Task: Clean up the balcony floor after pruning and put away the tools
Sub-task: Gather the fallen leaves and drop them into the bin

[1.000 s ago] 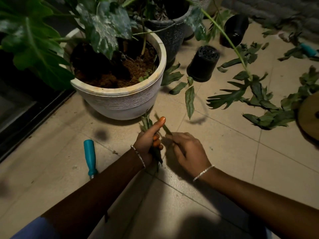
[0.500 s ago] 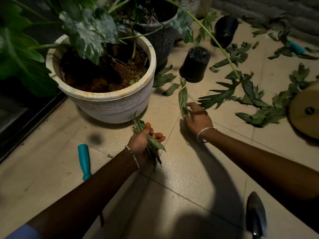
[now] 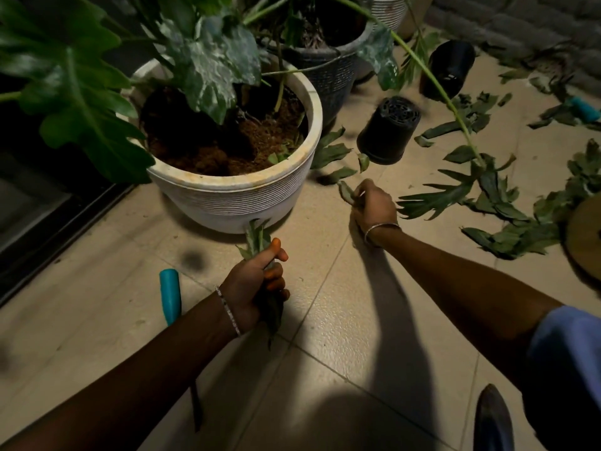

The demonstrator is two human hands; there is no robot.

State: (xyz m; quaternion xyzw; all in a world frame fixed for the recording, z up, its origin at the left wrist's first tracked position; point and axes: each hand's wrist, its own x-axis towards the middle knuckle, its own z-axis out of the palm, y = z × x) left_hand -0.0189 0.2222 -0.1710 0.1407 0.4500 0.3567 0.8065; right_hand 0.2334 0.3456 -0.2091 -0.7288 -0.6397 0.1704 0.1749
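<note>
- Left hand (image 3: pixel 257 281) is fisted round a bunch of cut leaves (image 3: pixel 257 234), tips up and stems running down through the grip. It looks like the collecting hand, which frees the other to pick.
- Right hand (image 3: pixel 374 206) reaches out low over the floor (image 3: pixel 325 336), fingers curled and pinching one leaf (image 3: pixel 346 192) just in front of the white pot (image 3: pixel 234 200). That leaf probably goes into the bunch next.
- Loose cuttings (image 3: pixel 507 206) lie scattered to the right, with a few more between the white pot and a tipped-over black nursery pot (image 3: pixel 388 130). Most of the litter is not yet picked up.
- Tools lie flat on the floor, untouched: a teal-handled tool (image 3: pixel 169 294) beside the left forearm, its business end hidden under the arm; a trowel (image 3: pixel 492 421) at bottom right; a second teal handle (image 3: pixel 585 109) far right among the leaves.
- Judgement: leaves first, tools after. Clearing the floor first would leave the tools easier to see and grab.
</note>
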